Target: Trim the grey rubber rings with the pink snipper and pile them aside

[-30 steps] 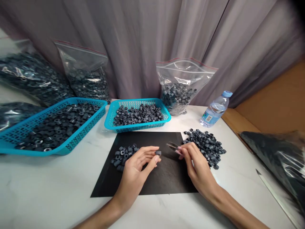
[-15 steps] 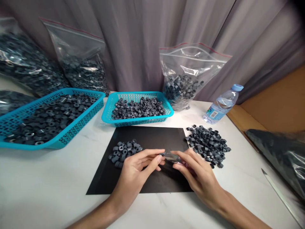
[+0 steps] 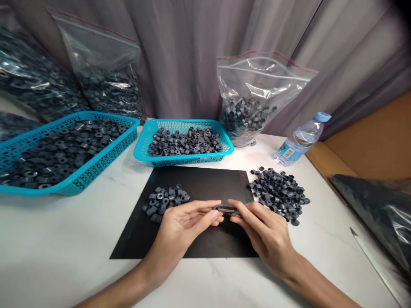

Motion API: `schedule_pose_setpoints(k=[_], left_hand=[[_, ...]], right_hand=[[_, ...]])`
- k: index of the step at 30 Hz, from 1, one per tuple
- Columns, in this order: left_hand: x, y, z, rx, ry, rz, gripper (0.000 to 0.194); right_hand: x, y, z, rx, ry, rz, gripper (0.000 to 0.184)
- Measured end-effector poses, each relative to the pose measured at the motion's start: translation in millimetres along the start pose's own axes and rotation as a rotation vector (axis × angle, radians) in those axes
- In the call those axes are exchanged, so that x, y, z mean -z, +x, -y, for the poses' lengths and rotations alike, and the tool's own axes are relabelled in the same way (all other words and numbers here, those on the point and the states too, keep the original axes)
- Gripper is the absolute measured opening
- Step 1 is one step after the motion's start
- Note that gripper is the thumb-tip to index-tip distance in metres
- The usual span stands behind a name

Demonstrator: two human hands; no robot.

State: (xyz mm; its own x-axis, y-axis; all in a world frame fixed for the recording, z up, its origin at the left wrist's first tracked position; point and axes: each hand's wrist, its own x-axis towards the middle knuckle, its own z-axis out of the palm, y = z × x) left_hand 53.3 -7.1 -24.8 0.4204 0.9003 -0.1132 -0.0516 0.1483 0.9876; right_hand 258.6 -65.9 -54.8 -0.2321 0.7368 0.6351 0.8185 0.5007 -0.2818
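My left hand (image 3: 189, 222) pinches a small dark grey plastic ring (image 3: 216, 208) between thumb and fingertips. Closed around a slim metal tool (image 3: 228, 209), my right hand (image 3: 268, 229) holds its tip against the ring; the fingers cover most of the tool, and I cannot make out its exact kind. Both hands are above a black mat (image 3: 205, 184). On the mat, just beyond my left hand, lies a small heap of grey rings (image 3: 165, 199). A bigger pile of similar rings (image 3: 279, 192) lies on the white table beyond my right hand.
Two blue perforated baskets (image 3: 105, 147) (image 3: 189, 159) of grey pieces stand at the back and left. Behind them are clear zip bags (image 3: 111, 85), with another bag (image 3: 247, 111) at back right. A water bottle (image 3: 300, 143), pen-like stick (image 3: 372, 261) and cardboard box (image 3: 369, 137) are rightward.
The tool in my right hand has turned and now looks narrower, its pinkish part no longer visible. My hands stay nearly in place, and the view has shifted slightly.
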Motion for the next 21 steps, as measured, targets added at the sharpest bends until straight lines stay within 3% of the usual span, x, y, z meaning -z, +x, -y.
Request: schedule_pose_setpoints(k=[21], left_hand=[[3.0,0.6,4.4,0.139,-0.113,0.061,0.023]], right_hand=[[2.3,-5.1,1.3,0.032,-0.122,0.016,0.06]])
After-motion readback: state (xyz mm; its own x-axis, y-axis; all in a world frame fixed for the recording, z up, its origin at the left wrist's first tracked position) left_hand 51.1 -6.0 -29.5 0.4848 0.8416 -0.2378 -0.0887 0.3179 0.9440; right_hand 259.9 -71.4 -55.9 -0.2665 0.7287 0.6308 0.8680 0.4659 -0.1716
